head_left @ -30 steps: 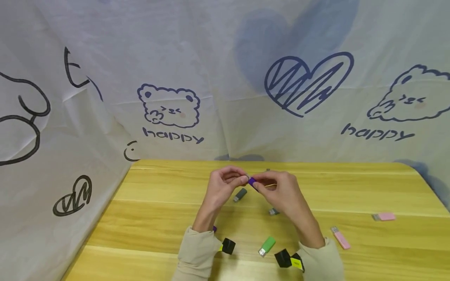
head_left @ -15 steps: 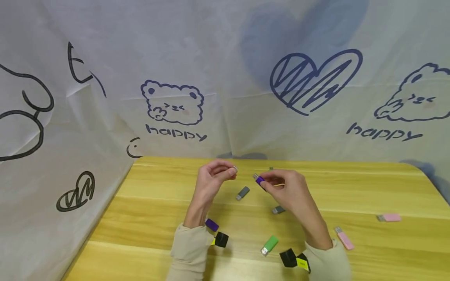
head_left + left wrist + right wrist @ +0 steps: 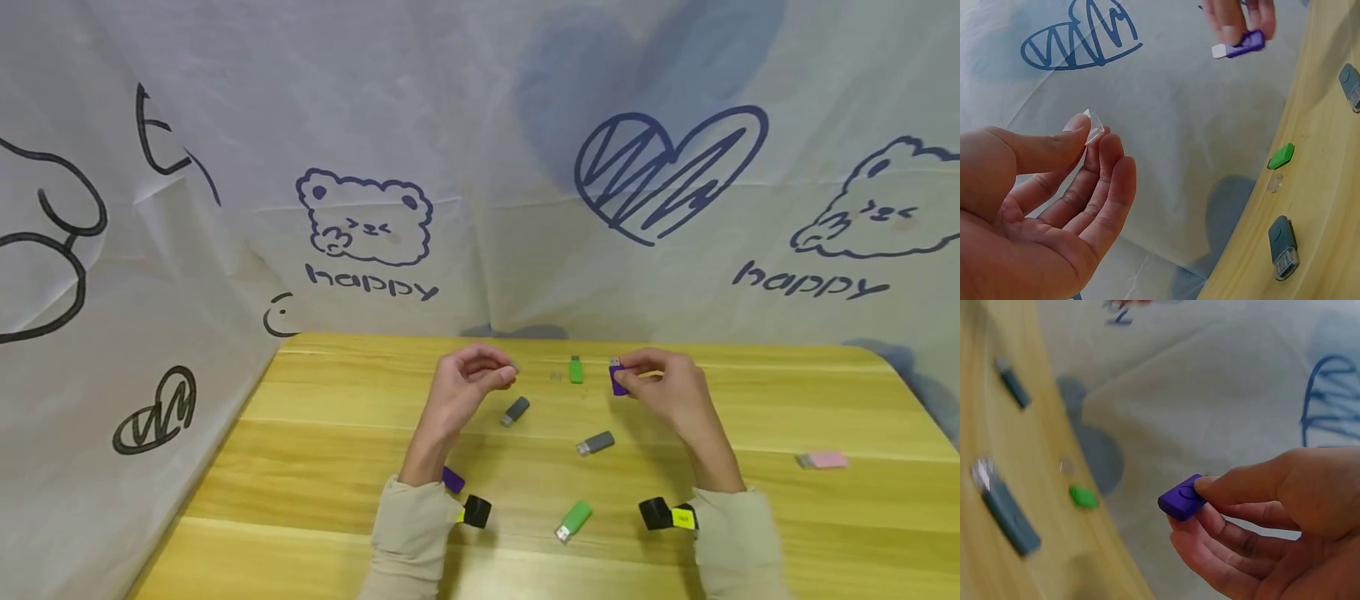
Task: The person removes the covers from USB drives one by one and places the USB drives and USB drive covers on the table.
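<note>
Between thumb and fingertips my left hand (image 3: 468,383) pinches a small clear plastic cap (image 3: 1094,128), seen best in the left wrist view. My right hand (image 3: 667,383) holds a purple USB stick (image 3: 618,379) by its body, over the far part of the table. Its bare metal plug (image 3: 1219,51) points out past the fingers in the left wrist view. In the right wrist view the thumb presses on the purple body (image 3: 1182,499). The two hands are apart, with a green USB stick (image 3: 576,370) lying between them near the back edge.
A loose clear cap (image 3: 556,376) lies beside the far green stick. Grey USB sticks (image 3: 596,442) (image 3: 515,411) rest mid-table. Nearer are another green stick (image 3: 573,522) and a purple one (image 3: 453,479) partly behind the left sleeve. A pink stick (image 3: 823,460) lies right.
The hands came together on the purple stick, then parted. The clear cap came away in my left hand, baring the metal plug; my right hand moved right with the purple USB stick.
</note>
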Tool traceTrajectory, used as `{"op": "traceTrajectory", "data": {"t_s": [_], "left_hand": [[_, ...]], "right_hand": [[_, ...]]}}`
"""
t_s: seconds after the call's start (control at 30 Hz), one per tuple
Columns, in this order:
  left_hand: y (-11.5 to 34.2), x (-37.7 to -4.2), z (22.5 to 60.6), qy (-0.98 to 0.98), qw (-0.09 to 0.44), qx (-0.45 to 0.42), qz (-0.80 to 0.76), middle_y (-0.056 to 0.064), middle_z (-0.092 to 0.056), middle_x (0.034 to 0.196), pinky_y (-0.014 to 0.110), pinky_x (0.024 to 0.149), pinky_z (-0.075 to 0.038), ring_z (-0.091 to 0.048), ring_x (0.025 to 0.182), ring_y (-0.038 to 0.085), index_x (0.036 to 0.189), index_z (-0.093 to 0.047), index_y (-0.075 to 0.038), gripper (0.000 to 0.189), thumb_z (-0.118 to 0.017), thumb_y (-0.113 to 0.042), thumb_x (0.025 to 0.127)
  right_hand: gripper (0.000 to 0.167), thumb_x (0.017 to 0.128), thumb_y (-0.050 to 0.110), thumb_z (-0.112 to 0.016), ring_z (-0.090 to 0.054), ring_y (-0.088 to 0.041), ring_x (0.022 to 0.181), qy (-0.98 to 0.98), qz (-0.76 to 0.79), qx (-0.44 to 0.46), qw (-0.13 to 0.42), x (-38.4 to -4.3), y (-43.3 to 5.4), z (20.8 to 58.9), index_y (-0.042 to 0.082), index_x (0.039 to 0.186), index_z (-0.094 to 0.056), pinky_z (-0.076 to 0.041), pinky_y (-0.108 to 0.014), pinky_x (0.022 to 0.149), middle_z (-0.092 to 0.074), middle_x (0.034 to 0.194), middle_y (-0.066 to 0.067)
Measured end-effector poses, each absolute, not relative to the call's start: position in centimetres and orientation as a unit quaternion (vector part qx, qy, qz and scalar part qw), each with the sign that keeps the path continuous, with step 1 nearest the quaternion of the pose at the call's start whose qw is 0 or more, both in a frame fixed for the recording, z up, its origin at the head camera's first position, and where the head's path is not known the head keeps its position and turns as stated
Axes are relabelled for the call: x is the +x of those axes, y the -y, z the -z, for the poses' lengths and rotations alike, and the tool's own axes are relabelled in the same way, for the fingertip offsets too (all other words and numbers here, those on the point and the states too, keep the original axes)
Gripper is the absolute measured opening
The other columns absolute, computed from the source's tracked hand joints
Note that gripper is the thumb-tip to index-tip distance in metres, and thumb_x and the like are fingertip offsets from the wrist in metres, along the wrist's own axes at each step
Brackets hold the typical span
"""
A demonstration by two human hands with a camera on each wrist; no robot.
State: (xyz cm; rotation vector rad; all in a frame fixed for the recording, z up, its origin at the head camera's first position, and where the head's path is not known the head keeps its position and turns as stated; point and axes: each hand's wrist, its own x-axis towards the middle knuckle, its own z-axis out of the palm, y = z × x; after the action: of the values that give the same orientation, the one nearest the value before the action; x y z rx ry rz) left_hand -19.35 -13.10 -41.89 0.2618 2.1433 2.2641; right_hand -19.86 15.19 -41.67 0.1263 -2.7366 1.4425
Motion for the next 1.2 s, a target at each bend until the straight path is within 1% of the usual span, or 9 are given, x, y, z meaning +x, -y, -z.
{"op": "traceTrajectory", "data": {"t_s": [0.13, 0.33, 0.43, 0.57, 0.73, 0.8, 0.97, 1.07, 1.2], "left_hand": [[13.2, -19.3, 41.9, -0.692, 0.010, 0.085, -0.716, 0.016, -0.073, 0.096, 0.034, 0.083, -0.061, -0.072, 0.086, 0.021, 0.104, -0.069, 0.007, 0.010, -0.070, 0.007, 0.093], [13.3, -19.4, 42.0, -0.702, 0.011, 0.090, -0.706, 0.017, -0.072, 0.097, 0.037, 0.084, -0.061, -0.073, 0.089, 0.027, 0.104, -0.069, 0.007, 0.011, -0.071, 0.005, 0.094], [13.2, -19.4, 42.0, -0.706, 0.013, 0.090, -0.702, 0.018, -0.073, 0.097, 0.043, 0.087, -0.060, -0.073, 0.089, 0.028, 0.104, -0.070, 0.007, 0.011, -0.071, 0.005, 0.094], [13.2, -19.4, 42.0, -0.710, 0.018, 0.092, -0.698, 0.018, -0.073, 0.097, 0.054, 0.091, -0.057, -0.073, 0.088, 0.028, 0.104, -0.070, 0.007, 0.011, -0.070, 0.005, 0.094], [13.0, -19.5, 42.2, -0.711, 0.022, 0.092, -0.697, 0.018, -0.073, 0.097, 0.046, 0.088, -0.060, -0.072, 0.093, 0.037, 0.104, -0.070, 0.007, 0.010, -0.070, 0.005, 0.094], [13.0, -19.5, 42.3, -0.710, 0.025, 0.090, -0.697, 0.018, -0.073, 0.097, 0.045, 0.088, -0.060, -0.072, 0.093, 0.038, 0.104, -0.070, 0.007, 0.010, -0.071, 0.005, 0.094], [13.0, -19.5, 42.5, -0.709, 0.028, 0.087, -0.699, 0.017, -0.073, 0.096, 0.052, 0.090, -0.058, -0.073, 0.089, 0.030, 0.103, -0.070, 0.006, 0.010, -0.071, 0.005, 0.093], [12.9, -19.6, 42.4, -0.709, 0.027, 0.088, -0.699, 0.017, -0.073, 0.096, 0.046, 0.088, -0.060, -0.073, 0.088, 0.028, 0.103, -0.070, 0.006, 0.010, -0.071, 0.005, 0.093], [12.9, -19.6, 42.4, -0.707, 0.029, 0.093, -0.700, 0.017, -0.073, 0.097, 0.038, 0.085, -0.061, -0.072, 0.093, 0.037, 0.104, -0.070, 0.007, 0.010, -0.071, 0.005, 0.094]], "right_hand": [[0.026, 0.097, 0.012, -0.072, -0.073, -0.034, 0.086, 0.889, -0.457, 0.031, 0.004, -21.6, -16.6, 42.5, -0.009, 0.112, -0.071, -0.060, -0.029, 0.066, -0.071, 0.107, -0.027], [0.028, 0.097, 0.013, -0.073, -0.074, -0.033, 0.083, 0.889, -0.457, -0.001, -0.039, -24.4, -17.5, 43.8, -0.010, 0.113, -0.071, -0.062, -0.035, 0.070, -0.073, 0.102, -0.024], [0.030, 0.096, 0.013, -0.074, -0.075, -0.030, 0.084, 0.882, -0.467, -0.019, -0.058, -25.6, -17.5, 44.8, -0.011, 0.114, -0.071, -0.063, -0.037, 0.072, -0.074, 0.101, -0.023], [0.030, 0.094, 0.013, -0.076, -0.074, -0.024, 0.078, 0.882, -0.466, -0.033, -0.067, -26.6, -17.4, 45.7, -0.010, 0.113, -0.072, -0.062, -0.033, 0.068, -0.075, 0.098, -0.021], [0.029, 0.092, 0.013, -0.078, -0.071, -0.018, 0.069, 0.882, -0.462, -0.045, -0.076, -27.5, -17.4, 46.1, -0.011, 0.109, -0.073, -0.061, -0.030, 0.064, -0.076, 0.088, -0.017], [0.029, 0.092, 0.012, -0.078, -0.071, -0.018, 0.066, 0.884, -0.459, -0.044, -0.080, -27.7, -17.5, 46.1, -0.012, 0.107, -0.072, -0.061, -0.031, 0.063, -0.075, 0.084, -0.016], [0.029, 0.090, 0.011, -0.079, -0.070, -0.016, 0.062, 0.891, -0.443, -0.047, -0.083, -28.0, -17.8, 46.1, -0.014, 0.105, -0.071, -0.061, -0.031, 0.061, -0.074, 0.078, -0.015], [0.029, 0.089, 0.012, -0.079, -0.070, -0.015, 0.061, 0.896, -0.433, -0.054, -0.082, -27.9, -17.9, 46.0, -0.012, 0.103, -0.072, -0.061, -0.030, 0.060, -0.075, 0.079, -0.016], [0.027, 0.089, 0.012, -0.080, -0.070, -0.017, 0.061, 0.908, -0.410, -0.046, -0.071, -27.7, -17.9, 45.8, -0.011, 0.101, -0.073, -0.059, -0.028, 0.057, -0.075, 0.081, -0.018]]}}
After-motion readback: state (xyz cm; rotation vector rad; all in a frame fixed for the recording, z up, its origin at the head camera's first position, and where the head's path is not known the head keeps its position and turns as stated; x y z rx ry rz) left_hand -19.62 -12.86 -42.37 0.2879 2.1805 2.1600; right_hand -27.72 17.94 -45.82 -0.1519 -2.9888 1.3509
